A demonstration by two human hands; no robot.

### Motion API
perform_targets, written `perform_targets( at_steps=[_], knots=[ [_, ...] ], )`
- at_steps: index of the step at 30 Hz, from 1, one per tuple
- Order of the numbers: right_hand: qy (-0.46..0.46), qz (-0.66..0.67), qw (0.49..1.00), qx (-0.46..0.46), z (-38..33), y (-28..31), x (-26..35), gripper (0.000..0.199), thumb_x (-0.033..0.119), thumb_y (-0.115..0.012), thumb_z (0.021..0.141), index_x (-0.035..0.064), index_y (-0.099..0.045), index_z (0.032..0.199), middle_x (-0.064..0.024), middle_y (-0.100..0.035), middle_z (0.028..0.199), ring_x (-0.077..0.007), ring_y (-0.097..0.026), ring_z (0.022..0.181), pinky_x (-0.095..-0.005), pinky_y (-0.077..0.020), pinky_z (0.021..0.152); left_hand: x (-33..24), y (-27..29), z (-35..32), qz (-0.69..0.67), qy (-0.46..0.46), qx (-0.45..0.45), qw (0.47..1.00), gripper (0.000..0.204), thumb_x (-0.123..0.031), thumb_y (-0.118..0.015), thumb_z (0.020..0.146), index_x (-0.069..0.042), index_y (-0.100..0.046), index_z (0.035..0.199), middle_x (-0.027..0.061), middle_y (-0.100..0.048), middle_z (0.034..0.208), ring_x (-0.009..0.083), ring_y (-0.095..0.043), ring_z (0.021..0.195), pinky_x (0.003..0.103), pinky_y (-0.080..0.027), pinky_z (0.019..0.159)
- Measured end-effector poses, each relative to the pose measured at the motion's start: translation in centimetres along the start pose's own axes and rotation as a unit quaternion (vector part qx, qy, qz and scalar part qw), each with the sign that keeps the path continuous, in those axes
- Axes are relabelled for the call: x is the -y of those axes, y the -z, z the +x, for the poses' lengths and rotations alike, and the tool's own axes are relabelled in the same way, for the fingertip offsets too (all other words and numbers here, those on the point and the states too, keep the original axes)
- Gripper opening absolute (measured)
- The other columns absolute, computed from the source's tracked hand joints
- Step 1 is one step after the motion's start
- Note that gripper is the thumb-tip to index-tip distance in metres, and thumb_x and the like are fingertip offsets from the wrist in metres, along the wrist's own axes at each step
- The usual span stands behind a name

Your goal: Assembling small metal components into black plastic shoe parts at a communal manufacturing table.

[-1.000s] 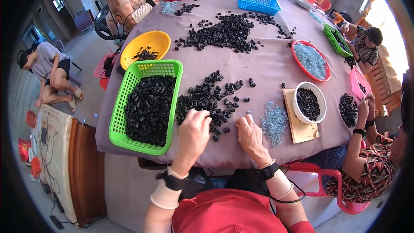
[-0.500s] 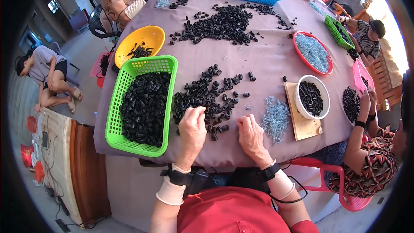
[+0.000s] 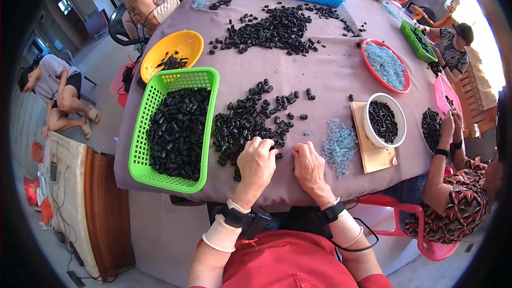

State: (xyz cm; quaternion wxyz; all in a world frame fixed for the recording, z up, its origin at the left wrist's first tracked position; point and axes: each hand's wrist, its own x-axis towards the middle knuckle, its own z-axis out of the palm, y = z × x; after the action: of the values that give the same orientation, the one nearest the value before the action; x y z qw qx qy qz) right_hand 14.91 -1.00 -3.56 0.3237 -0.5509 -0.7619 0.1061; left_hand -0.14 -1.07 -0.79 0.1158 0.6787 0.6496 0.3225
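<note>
Along the near edge of the cloth-covered table, the left hand has just been shifted to the right, off the middle of the near fringe of the loose black pieces and onto their right-hand end. By that shift a few black pieces at the near left have been uncovered, while the ones at the near right are now mostly hidden beneath the fingers. The right hand has hardly been moved, so the two hands are now set closer together, near each other but apart. The left hand's fingers are bent and bunched over the black pieces; whether one is pinched cannot be told, since the fingertips are turned away. The right hand's fingers are curled together low over the cloth, and whether anything is held there cannot be told either. Most of the black pieces are left spread between the green basket and the hands, and more are heaped inside it. No change is seen in the basket, in the pale bluish clear pieces to the right, or in the white bowl on its tan board. As a judgement, only the reach within the pile has been altered, and much sorting or handling is left.
</note>
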Motion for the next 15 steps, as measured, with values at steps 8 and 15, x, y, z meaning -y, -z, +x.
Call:
perform_targets(
  at_steps=[8, 15],
  knots=[
    [0.021, 0.025, 0.999, -0.025, 0.0, 0.3, -0.3, 0.014, 0.004, -0.055, 0.079, 0.0062, -0.049, 0.092, -0.0108, -0.054, 0.085, -0.0306, -0.057, 0.072, -0.0371, -0.0466, 0.057, 0.0, 1.5, -2.2, -0.297, 0.065, 0.028, 0.952, 0.01, -0.005, -0.06, 0.083, -0.002, -0.059, 0.093, 0.0032, -0.056, 0.072, 0.0052, -0.049, 0.052, 0.021, -0.041, 0.045],
    [-0.051, 0.191, 0.98, -0.013, 0.2, 1.9, 1.0, 0.008, 0.0, -0.056, 0.08, 0.0026, -0.055, 0.088, -0.0114, -0.056, 0.078, -0.0259, -0.058, 0.067, -0.0318, -0.0465, 0.057, 0.0, 1.4, -4.7, -0.428, 0.132, 0.08, 0.891, 0.017, -0.002, -0.058, 0.085, -0.003, -0.062, 0.101, -0.0022, -0.05, 0.074, 0.0029, -0.045, 0.052, 0.018, -0.038, 0.044]
  ],
)
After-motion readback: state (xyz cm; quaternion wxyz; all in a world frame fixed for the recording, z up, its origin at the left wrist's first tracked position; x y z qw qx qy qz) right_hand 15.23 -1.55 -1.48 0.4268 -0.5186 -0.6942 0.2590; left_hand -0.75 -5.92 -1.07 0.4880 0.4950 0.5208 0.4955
